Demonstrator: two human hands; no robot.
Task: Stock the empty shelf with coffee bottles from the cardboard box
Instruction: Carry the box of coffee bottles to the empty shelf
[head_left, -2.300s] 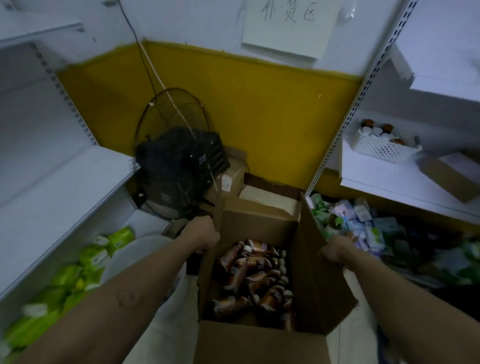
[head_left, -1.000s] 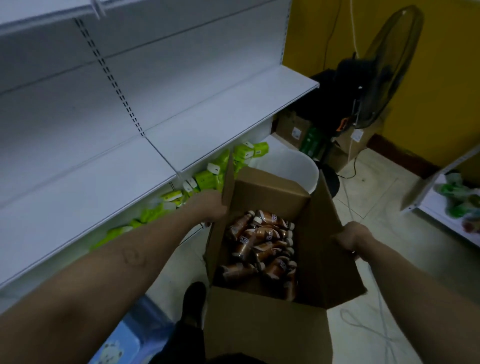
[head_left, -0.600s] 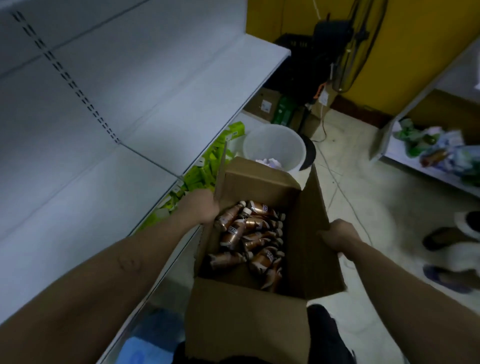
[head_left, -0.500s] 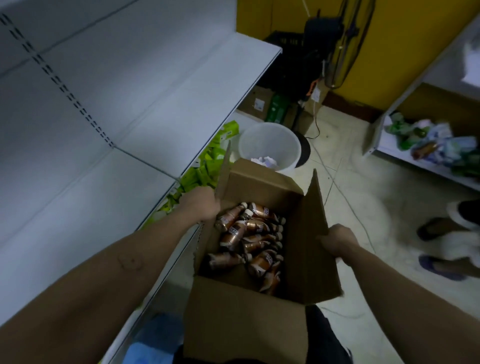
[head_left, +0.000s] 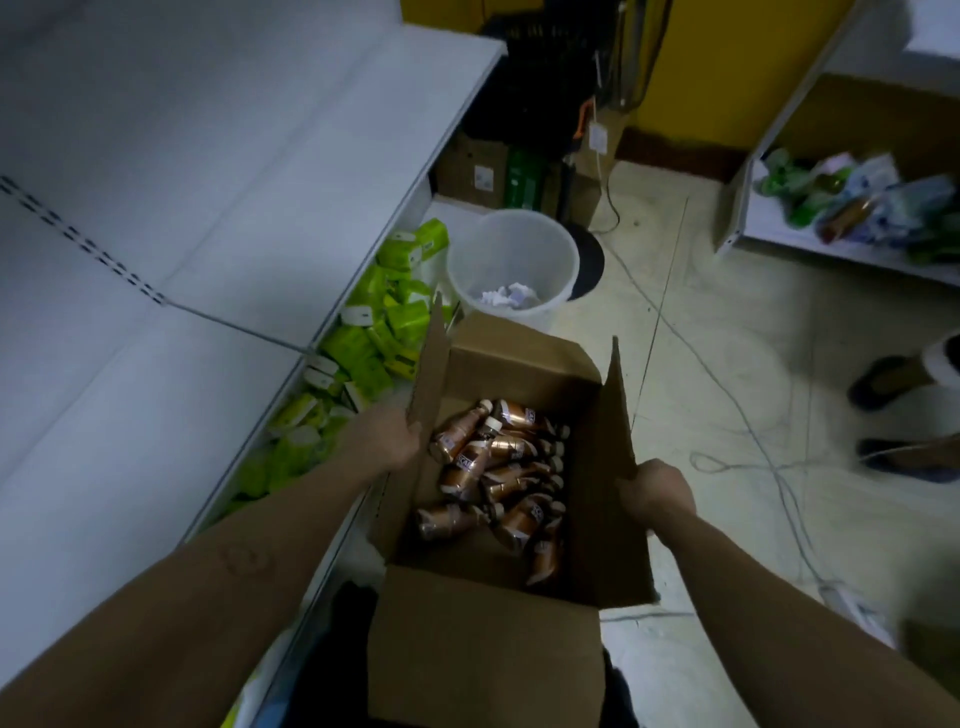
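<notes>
Coffee bottles (head_left: 498, 467) lie heaped inside the cardboard box (head_left: 483, 665), which we hold beside the empty shelf (head_left: 130, 415): left hand (head_left: 387, 441) grips its left flap, right hand (head_left: 657, 493) the right flap. Next, we think, put it down and free one hand.

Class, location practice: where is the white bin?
Head view, upper centre: the white bin stands on the floor just beyond the cardboard box, right of the green packets.

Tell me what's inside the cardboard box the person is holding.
The cardboard box holds a loose pile of brown coffee bottles with pale caps, lying on their sides. Whatever lies under the pile or behind the near flap is hidden.
</notes>
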